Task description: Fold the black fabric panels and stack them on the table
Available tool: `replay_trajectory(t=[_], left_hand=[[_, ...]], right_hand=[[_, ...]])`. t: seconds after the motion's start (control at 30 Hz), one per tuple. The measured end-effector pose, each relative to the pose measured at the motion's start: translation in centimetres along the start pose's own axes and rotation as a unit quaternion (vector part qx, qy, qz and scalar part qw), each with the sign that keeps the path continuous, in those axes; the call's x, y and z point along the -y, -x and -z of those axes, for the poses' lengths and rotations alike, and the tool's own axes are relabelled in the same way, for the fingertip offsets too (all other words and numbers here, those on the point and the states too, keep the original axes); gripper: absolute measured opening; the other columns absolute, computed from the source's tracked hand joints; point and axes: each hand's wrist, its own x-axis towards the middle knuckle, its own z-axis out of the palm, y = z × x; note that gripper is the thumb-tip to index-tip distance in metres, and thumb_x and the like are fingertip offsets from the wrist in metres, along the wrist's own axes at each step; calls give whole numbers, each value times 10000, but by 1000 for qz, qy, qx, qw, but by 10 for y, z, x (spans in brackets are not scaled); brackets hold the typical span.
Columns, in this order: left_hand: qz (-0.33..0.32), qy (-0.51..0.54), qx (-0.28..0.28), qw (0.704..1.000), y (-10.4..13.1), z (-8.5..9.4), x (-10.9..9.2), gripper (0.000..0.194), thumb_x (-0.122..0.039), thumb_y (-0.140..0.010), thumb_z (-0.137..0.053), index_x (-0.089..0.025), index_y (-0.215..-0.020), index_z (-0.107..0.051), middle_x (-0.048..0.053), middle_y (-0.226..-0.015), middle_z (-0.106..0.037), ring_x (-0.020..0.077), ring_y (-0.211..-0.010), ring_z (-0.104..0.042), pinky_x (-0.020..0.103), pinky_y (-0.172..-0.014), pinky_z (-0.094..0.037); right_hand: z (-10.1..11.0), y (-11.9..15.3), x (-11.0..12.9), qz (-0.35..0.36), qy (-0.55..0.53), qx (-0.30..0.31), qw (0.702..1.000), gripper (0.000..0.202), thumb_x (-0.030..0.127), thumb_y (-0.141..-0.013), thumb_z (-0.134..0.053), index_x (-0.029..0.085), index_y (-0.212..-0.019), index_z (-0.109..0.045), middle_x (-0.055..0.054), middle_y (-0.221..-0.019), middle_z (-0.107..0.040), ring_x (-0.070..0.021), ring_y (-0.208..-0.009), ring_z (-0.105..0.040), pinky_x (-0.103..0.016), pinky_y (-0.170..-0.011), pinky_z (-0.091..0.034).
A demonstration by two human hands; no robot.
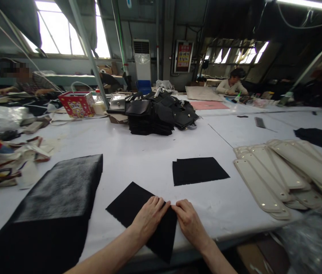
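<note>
A black fabric piece [129, 203] lies at an angle near the table's front edge, and part of it hangs over that edge. My left hand [150, 213] rests on it with fingers curled and pressed together, gripping the fabric along its upper edge. At the piece's right corner, the thumb and fingers of my right hand [188, 217] pinch the edge. The two hands almost meet there; the fingertips partly hide the fabric between them. Another black fabric piece [199, 171], with a small notch in one corner, lies flat just beyond my right hand.
A tall stack of black sheets [61, 186] stands on the left. Off-white strap-like pieces with metal studs [263, 186] are piled at right. Black leather bag parts [155, 112] are heaped farther back, beside a red gift bag [77, 104]. Two people sit working across the tables.
</note>
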Motion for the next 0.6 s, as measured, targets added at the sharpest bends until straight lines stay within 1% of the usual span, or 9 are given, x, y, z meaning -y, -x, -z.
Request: replay_trajectory(t=[0.13, 0.23, 0.33, 0.4, 0.47, 0.5, 0.53, 0.57, 0.6], left_hand=[[-13, -4, -18, 1000, 0, -4, -2, 495, -125, -924, -455, -178, -1414, -408, 90, -1276, -549, 233, -1110, -525, 390, -1027, -404], [-13, -7, -13, 1000, 0, -5, -4, 505, -125, -928, -457, -176, -1427, -399, 83, -1241, -572, 227, -1095, -536, 376, -1016, -420], [-14, -1, -9, 1000, 0, -7, -5, 544, -139, -928, -466, -217, -1457, -365, 86, -1241, -570, 243, -1127, -534, 403, -1022, -430], [-15, 5, -10, 1000, 1, -13, -4, 580, -142, -916, -483, -232, -1473, -347, 97, -1283, -556, 255, -1174, -521, 425, -1046, -423], [-18, 2, -21, 1000, 5, -23, -4, 634, -126, -879, -508, -236, -1482, -347, 107, -1334, -544, 269, -1214, -512, 442, -1070, -414], [-25, -4, -36, 999, 6, -30, -3, 663, -108, -847, -520, -241, -1478, -365, 105, -1349, -548, 275, -1221, -516, 448, -1073, -417], [-32, -12, -57, 998, 7, -36, -3, 680, -93, -816, -527, -272, -1460, -405, 86, -1341, -571, 279, -1213, -533, 447, -1060, -434], [-44, -18, -84, 995, 6, -43, -2, 690, -75, -784, -531, -325, -1423, -462, 53, -1299, -612, 267, -1169, -571, 423, -1021, -470], [-64, -18, -124, 990, 3, -48, -1, 688, -75, -760, -538, -385, -1374, -513, 23, -1213, -664, 252, -1083, -617, 395, -947, -514]], right_hand=[[1, 3, 0, -1, 15, -7, 1000, 278, 65, -928, -431, 194, -1066, -636, -53, -916, -571, -189, -882, -512, -338, -779, -440], [1, 4, -1, 2, 23, -5, 1000, 279, 69, -932, -428, 195, -1074, -633, -52, -911, -571, -192, -884, -512, -341, -777, -426], [0, 5, -2, 5, 27, 0, 1000, 268, 70, -937, -422, 187, -1060, -630, -53, -908, -574, -195, -877, -506, -346, -773, -409], [-2, 6, -1, 0, 36, -1, 999, 267, 68, -934, -424, 188, -1061, -625, -52, -902, -581, -195, -874, -509, -350, -778, -406], [-5, 8, 2, -17, 56, -4, 998, 259, 63, -916, -446, 199, -1046, -624, -50, -907, -596, -197, -877, -524, -358, -790, -415], [-7, 9, 3, -26, 73, -11, 997, 240, 65, -900, -466, 206, -1007, -628, -47, -899, -605, -197, -866, -535, -362, -784, -423], [-9, 10, 2, -30, 93, -15, 995, 209, 72, -876, -501, 210, -964, -631, -43, -893, -615, -197, -850, -547, -362, -765, -434], [-11, 9, -1, -11, 125, -25, 992, 133, 102, -849, -551, 203, -883, -631, -36, -833, -616, -194, -792, -553, -350, -710, -442], [-10, 8, -6, 13, 162, -35, 986, 98, 137, -844, -584, 206, -784, -619, -20, -746, -602, -180, -725, -549, -322, -642, -439]])
